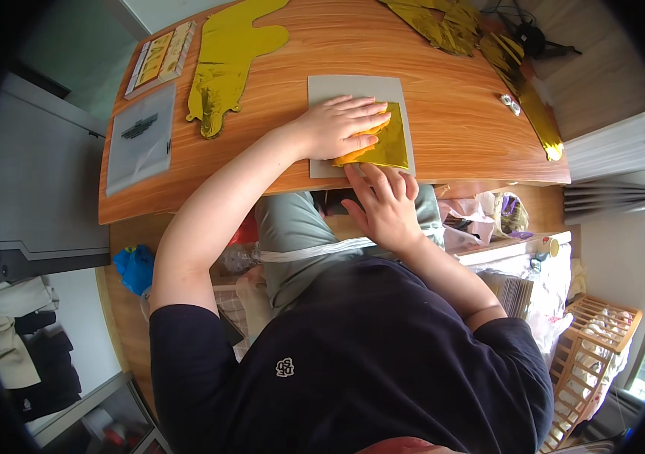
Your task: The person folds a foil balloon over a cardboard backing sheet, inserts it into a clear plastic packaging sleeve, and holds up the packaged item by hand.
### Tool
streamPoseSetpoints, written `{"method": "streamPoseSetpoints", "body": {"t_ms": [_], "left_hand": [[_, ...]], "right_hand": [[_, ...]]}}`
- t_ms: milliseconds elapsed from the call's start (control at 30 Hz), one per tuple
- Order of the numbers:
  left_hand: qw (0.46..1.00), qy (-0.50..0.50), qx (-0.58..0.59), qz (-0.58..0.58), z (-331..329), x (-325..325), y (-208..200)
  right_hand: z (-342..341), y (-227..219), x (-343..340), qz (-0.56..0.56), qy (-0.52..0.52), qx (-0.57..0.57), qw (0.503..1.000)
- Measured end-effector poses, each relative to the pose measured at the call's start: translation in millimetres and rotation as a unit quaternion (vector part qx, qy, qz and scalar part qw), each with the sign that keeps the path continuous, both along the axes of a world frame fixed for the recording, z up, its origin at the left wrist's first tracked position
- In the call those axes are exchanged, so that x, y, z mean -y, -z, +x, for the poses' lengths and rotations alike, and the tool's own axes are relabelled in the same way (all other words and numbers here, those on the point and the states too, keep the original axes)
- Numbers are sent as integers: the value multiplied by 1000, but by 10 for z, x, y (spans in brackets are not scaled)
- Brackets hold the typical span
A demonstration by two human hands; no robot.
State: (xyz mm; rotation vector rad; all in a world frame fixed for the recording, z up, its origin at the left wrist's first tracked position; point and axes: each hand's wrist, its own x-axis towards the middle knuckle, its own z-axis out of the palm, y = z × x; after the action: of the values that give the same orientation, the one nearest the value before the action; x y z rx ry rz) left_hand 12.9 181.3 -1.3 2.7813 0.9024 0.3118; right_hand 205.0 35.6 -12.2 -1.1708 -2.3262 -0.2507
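A grey board (324, 92) lies at the near edge of the wooden table, with a shiny gold foil sheet (394, 140) on it. My left hand (347, 127) rests flat over the foil's left part, its fingers stretched to the right. Beneath that palm shows a crumpled orange patch (354, 157); I cannot make out whether it is a cloth or part of the foil. At the board's near edge is my right hand (387, 197), fingers extended and thumb apart, the fingertips close to the foil's lower edge. Nothing shows in its grasp.
A flat gold foil shape (228, 57) lies far left on the table (277, 98), more crumpled foil (444, 30) far right. Left are a patterned box (160, 60) and a translucent pouch (141, 144). A small white object (510, 104) sits right; a wooden rack (591, 340) stands lower right.
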Motion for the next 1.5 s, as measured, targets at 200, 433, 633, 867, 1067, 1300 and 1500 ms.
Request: {"method": "streamPoseSetpoints", "body": {"t_ms": [200,433,633,867,1067,1300,1500], "left_hand": [[1000,6,15,-8,-7,-26,34],[1000,0,5,-13,9,-19,17],[1000,-1,-1,-18,9,-14,4],[1000,2,4,-4,-25,-27,32],[1000,2,0,9,22,-21,46],[1000,-1,15,7,13,20,71],[999,1,33,-3,19,18,4]], "right_hand": [[-21,79,25,25,14,44,999],[-46,125,46,43,26,54,997],[-163,134,58,46,64,72,994],[-407,117,60,17,119,57,991],[-566,72,107,-2,144,59,988],[-510,155,137,8,118,5,993],[-412,140,89,-3,117,41,992]]}}
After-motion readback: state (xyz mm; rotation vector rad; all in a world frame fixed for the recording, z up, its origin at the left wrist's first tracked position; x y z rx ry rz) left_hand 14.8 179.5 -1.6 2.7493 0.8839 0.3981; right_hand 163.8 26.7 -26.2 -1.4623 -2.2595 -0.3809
